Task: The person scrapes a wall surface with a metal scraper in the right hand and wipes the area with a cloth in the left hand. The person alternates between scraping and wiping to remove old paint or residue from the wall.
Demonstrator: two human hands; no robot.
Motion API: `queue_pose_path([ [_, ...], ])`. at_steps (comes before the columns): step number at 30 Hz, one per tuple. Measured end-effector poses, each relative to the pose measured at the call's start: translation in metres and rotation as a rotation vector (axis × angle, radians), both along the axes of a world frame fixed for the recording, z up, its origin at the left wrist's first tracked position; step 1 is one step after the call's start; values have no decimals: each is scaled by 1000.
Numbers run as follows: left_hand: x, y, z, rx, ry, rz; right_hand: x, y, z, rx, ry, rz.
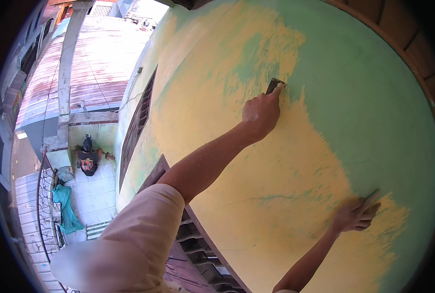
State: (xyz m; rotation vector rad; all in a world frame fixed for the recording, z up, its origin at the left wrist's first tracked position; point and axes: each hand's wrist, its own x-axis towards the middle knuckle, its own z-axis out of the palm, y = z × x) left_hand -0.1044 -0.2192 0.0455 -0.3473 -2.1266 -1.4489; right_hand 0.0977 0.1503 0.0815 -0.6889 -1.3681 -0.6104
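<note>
My left hand (262,111) reaches up and grips a dark, flat scraper (273,85), its index finger stretched along the tool. The blade rests against a painted wall (367,121). Lower and further right, my right hand (356,215) is closed around a thin tool (372,198), blurred, perhaps another scraper. It lies near the border between solid green paint and a rough yellow area (246,164) with green streaks. A thin crack (265,198) runs across the yellow between both arms. Pale specks dot my left forearm.
Barred openings (138,126) and a dark frame (217,252) break the wall. Far below left, a person (88,157) is low down on a white tiled floor (93,190). Teal cloth (66,208) lies by a metal railing (41,205). A blurred patch (99,266) covers the lower left.
</note>
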Motion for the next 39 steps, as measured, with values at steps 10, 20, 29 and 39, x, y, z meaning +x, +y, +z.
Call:
queue_pose_path([
  [10,4,8,-14,15,-18,-56,3,-9,5,-91,-18,-56],
  [20,-16,-8,-1,61,44,-66,2,-22,6,-143,-21,9],
  [29,-7,-3,-4,232,3,-116,1,0,7,-113,-38,-21],
  [39,-2,-1,-23,215,-27,-150,2,-3,3,-47,-41,-23],
])
